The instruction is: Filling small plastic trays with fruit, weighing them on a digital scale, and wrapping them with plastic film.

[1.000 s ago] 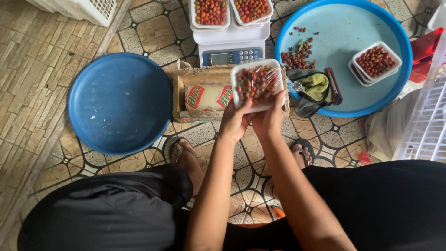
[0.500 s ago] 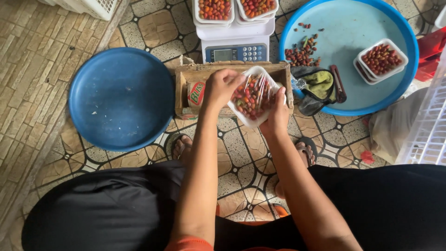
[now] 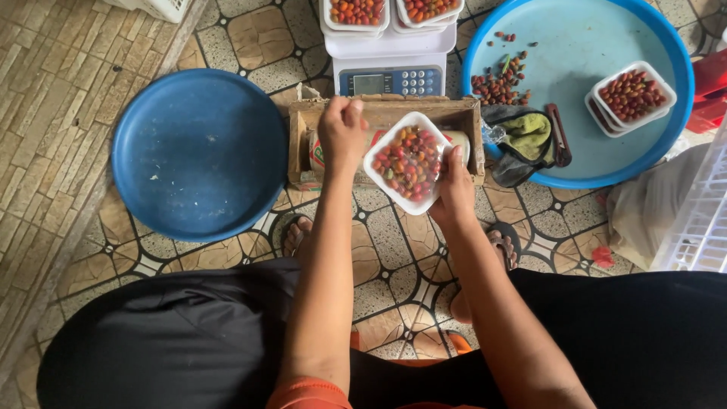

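My right hand (image 3: pixel 454 185) grips the lower right edge of a white foam tray (image 3: pixel 410 161) heaped with small red and orange fruits, tilted over a wooden box (image 3: pixel 303 132). My left hand (image 3: pixel 342 130) is closed at the tray's left corner, above a roll of clear wrap with a red-green label (image 3: pixel 316 154) lying in the box. Whether the left hand pinches film or the tray's edge is unclear.
An empty dark blue basin (image 3: pixel 198 151) lies to the left. A digital scale (image 3: pixel 390 72) carries two filled trays behind the box. A light blue basin (image 3: pixel 579 45) at the right holds loose fruits, a filled tray (image 3: pixel 632 97) and a cloth. A white crate (image 3: pixel 700 220) stands far right.
The tray has swung from flat over the box to a tilted position nearer me. My left hand moved from under the tray up to its left corner.
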